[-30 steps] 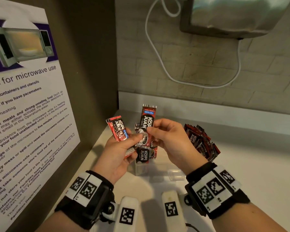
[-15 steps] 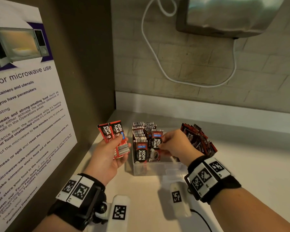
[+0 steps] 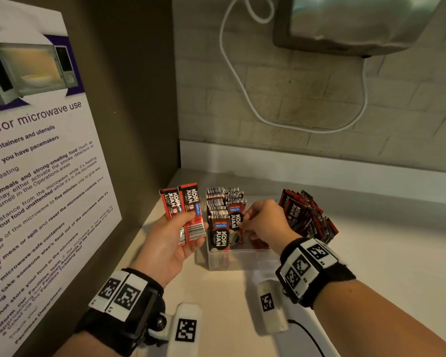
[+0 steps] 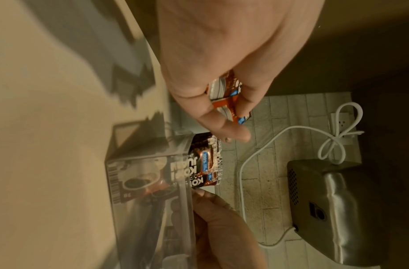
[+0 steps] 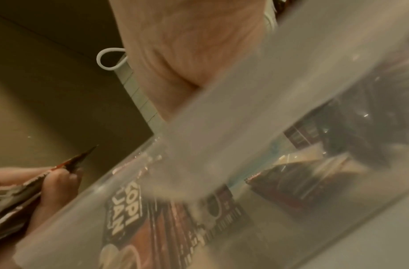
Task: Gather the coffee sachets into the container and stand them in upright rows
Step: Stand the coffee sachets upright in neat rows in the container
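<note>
Red coffee sachets (image 3: 223,202) stand in rows in the clear plastic container (image 3: 238,258) near the worktop's (image 3: 371,253) back left corner. My right hand (image 3: 264,221) pinches one sachet (image 3: 236,220), probably to slot it in straight. My left hand (image 3: 165,243), palm up, holds two spare sachets (image 3: 184,211) ready. More sachets (image 3: 307,215) lie heaped just right of the container.

Two hands are in view, the left hand (image 3: 162,247) and the right hand (image 3: 264,222). Two red sachets (image 3: 184,210) are fanned in the left. One clear container (image 3: 238,258) stands on the surface (image 3: 371,256), holding upright sachets (image 3: 223,204) too tightly packed to count. One loose heap of sachets (image 3: 307,215) lies toward the far edge, number unclear.
</note>
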A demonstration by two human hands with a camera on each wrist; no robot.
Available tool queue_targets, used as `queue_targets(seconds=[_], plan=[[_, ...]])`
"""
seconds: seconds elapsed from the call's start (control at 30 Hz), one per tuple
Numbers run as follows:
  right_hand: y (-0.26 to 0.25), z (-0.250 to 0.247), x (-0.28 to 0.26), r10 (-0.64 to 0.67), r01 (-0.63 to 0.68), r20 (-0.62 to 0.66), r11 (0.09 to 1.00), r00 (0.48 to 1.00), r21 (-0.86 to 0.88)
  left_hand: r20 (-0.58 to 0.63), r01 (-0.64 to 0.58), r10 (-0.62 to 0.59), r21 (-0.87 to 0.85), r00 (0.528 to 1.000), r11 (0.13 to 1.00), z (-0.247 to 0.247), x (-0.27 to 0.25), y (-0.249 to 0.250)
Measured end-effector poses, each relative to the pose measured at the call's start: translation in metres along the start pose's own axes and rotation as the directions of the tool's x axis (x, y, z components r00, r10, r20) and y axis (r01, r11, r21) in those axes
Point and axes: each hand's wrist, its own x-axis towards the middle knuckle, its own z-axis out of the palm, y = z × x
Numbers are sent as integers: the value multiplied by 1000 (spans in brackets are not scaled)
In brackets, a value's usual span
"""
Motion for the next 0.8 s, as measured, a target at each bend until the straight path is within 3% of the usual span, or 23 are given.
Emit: queue_targets(seconds=[0.13, 0.27, 0.37, 0.47, 0.6, 0.73, 0.8], plan=[[-3, -10, -5, -16, 20, -47, 997, 999, 81, 22, -11, 10, 28, 1000, 1000, 1, 0, 1], [-20, -27, -19, -94, 134, -144, 944, 985, 301, 57, -15, 12, 44, 998, 999, 5, -1, 2], [-37, -31, -34, -168, 164, -25, 899, 985, 406, 88, -14, 9, 59, 996, 998, 12, -2, -2], [-46, -24, -45, -211, 141, 133, 904, 968, 404, 124, -18, 6, 101, 992, 995, 20, -4, -6], [-46, -15, -49, -234, 107, 213, 871, 949, 479, 154, -7, -12, 119, 988, 993, 26, -9, -9], [-48, -21, -51, -305, 62, 253, 741, 918, 669, 204, 136, -140, 31, 969, 990, 21, -10, -5], [-51, -25, -53, -347, 31, 271, 665, 898, 747, 244, 147, -142, -2, 959, 989, 19, -11, -3]])
